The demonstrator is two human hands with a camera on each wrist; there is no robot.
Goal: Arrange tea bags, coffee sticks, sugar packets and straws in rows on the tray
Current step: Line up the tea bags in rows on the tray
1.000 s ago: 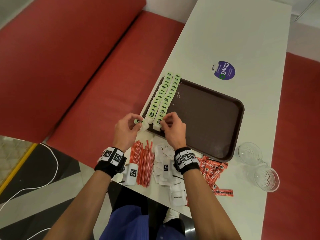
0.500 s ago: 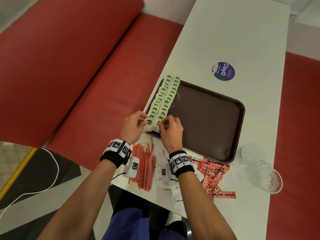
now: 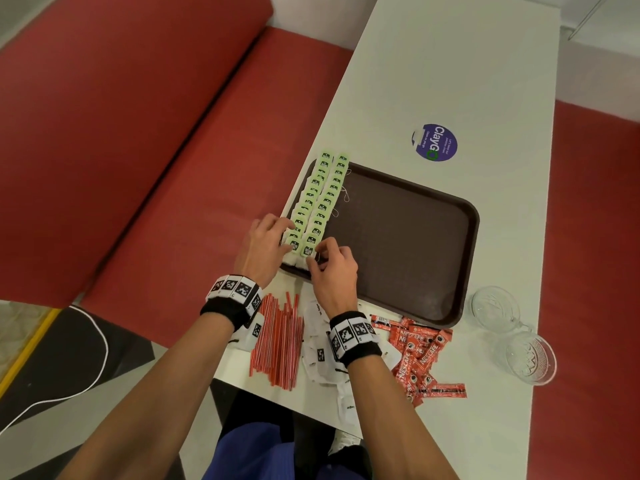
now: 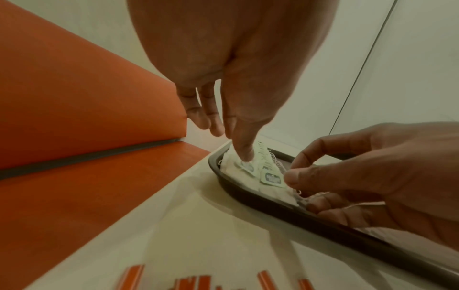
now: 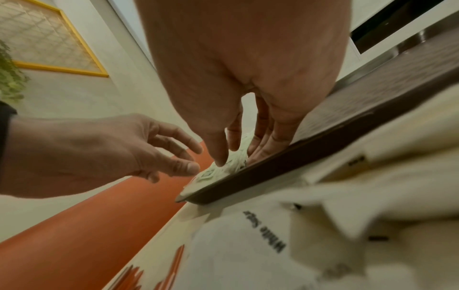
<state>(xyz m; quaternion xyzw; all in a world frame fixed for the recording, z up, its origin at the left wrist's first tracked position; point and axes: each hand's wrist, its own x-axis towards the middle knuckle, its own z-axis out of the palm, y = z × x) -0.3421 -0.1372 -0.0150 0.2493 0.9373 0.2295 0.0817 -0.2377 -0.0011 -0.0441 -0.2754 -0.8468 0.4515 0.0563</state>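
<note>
Tea bags (image 3: 317, 206), in two rows along the tray's (image 3: 408, 237) left edge: my left hand (image 3: 265, 245) presses the near bag with straight fingers, my right hand (image 3: 334, 271) pinches its neighbour's string; coffee sticks (image 3: 420, 355) probably follow.

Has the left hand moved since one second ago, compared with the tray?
Yes. The left hand was off the tray's near left corner, pinching a tea bag; now its fingers rest on the tea bags at that corner.
</note>
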